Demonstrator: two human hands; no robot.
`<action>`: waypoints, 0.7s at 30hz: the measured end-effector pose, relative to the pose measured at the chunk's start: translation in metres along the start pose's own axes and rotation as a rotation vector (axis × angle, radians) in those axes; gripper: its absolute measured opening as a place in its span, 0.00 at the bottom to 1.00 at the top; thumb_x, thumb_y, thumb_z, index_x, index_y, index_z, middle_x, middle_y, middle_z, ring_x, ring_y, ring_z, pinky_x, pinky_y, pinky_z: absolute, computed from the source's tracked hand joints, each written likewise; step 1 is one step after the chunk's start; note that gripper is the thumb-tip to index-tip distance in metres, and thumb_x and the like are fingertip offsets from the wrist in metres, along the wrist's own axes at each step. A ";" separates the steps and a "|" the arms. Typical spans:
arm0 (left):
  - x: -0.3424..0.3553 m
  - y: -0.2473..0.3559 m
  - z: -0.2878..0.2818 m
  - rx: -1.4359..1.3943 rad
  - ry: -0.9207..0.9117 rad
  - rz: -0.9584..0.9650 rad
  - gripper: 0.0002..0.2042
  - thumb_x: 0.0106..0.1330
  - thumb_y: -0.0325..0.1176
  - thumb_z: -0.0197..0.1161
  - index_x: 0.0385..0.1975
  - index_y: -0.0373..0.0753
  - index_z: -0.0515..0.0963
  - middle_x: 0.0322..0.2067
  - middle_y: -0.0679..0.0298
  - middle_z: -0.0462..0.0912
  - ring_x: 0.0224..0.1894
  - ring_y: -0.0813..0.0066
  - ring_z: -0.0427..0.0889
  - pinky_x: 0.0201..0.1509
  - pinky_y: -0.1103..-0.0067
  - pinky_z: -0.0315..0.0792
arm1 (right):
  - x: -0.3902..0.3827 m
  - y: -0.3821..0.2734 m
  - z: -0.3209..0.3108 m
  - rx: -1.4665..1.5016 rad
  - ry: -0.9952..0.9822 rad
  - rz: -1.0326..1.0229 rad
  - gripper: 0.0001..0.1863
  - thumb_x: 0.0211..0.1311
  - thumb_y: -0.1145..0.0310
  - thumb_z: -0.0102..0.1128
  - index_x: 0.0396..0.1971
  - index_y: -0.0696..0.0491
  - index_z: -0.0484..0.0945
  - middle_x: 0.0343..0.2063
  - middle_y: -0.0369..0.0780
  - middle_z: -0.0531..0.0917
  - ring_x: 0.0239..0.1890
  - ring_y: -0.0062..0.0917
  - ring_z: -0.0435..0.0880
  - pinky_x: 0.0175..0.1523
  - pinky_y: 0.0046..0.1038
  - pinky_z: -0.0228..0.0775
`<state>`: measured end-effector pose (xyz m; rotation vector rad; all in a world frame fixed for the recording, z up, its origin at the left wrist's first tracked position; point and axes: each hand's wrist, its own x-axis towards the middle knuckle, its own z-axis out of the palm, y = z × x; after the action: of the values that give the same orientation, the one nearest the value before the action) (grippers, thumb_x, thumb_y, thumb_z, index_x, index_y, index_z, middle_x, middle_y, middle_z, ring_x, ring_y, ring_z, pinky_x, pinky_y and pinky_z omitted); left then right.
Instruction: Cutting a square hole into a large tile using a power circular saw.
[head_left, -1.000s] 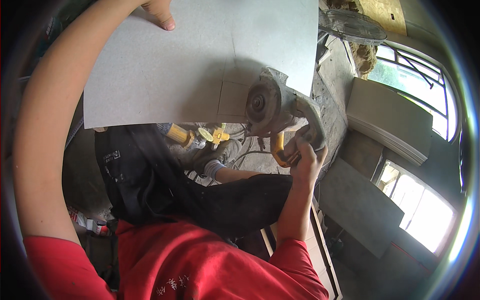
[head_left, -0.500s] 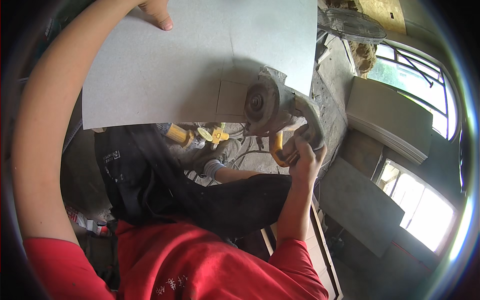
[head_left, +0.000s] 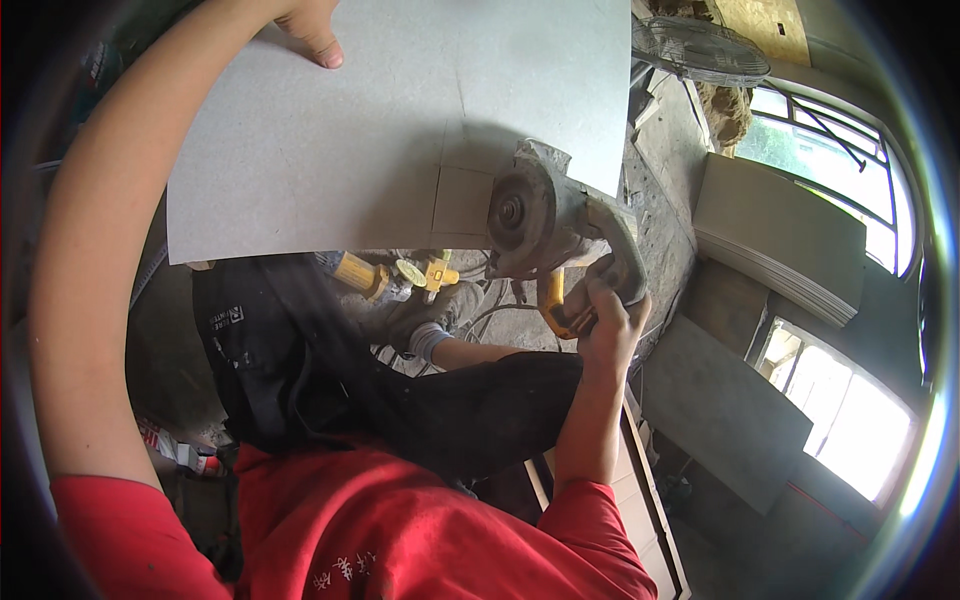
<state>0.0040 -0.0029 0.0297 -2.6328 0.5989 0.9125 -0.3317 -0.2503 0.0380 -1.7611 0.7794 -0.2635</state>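
Note:
A large light-grey tile (head_left: 300, 170) lies before me, with pencil-like lines and a small rectangle marked near its near edge. My right hand (head_left: 608, 318) is wrapped round the rear handle of a dusty grey and yellow handheld tile cutter (head_left: 535, 215). The cutter sits over the tile's near right part, beside the marked rectangle; its blade edge is hidden. At the top edge, my left hand (head_left: 312, 28) rests on the tile with the thumb stretched out. Its other fingers are largely out of view.
Under the tile lie a yellow power tool (head_left: 360, 275) and cables, close to my foot. A fan (head_left: 700, 48) stands at the far right. Stacked boards (head_left: 780, 235) and a grey panel (head_left: 720, 410) lean by the windows. A small red and white package (head_left: 195, 457) is at left.
The tile and my left hand appear very slightly lower in the picture. The cutter and my right hand stay nearly where they were.

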 end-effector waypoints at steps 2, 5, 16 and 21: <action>0.010 0.001 0.001 -0.003 -0.001 0.003 0.61 0.58 0.61 0.73 0.79 0.38 0.37 0.79 0.44 0.34 0.80 0.42 0.42 0.80 0.53 0.52 | 0.000 0.000 0.000 -0.002 -0.001 0.005 0.08 0.58 0.77 0.53 0.36 0.63 0.76 0.16 0.40 0.77 0.16 0.20 0.74 0.23 0.22 0.63; 0.012 0.000 0.005 0.001 0.000 -0.002 0.61 0.58 0.61 0.73 0.79 0.38 0.37 0.79 0.43 0.34 0.80 0.41 0.42 0.80 0.53 0.52 | 0.000 0.000 0.000 0.000 -0.004 0.003 0.08 0.58 0.77 0.53 0.36 0.63 0.76 0.16 0.40 0.77 0.15 0.20 0.74 0.22 0.22 0.63; 0.004 0.000 0.003 -0.008 0.026 0.017 0.62 0.57 0.61 0.74 0.79 0.38 0.37 0.79 0.43 0.34 0.80 0.41 0.42 0.80 0.53 0.52 | 0.004 -0.003 0.003 -0.016 -0.027 -0.002 0.07 0.58 0.76 0.53 0.35 0.62 0.76 0.15 0.40 0.77 0.15 0.20 0.74 0.22 0.22 0.62; 0.007 0.000 0.006 -0.013 0.009 0.002 0.62 0.56 0.60 0.75 0.79 0.38 0.37 0.79 0.43 0.34 0.80 0.40 0.42 0.80 0.53 0.52 | 0.004 -0.001 0.002 -0.002 0.030 -0.017 0.08 0.58 0.77 0.53 0.35 0.63 0.76 0.16 0.40 0.77 0.15 0.21 0.74 0.21 0.23 0.63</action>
<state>0.0064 -0.0029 0.0207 -2.6492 0.6000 0.9087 -0.3273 -0.2515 0.0373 -1.7701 0.7868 -0.3010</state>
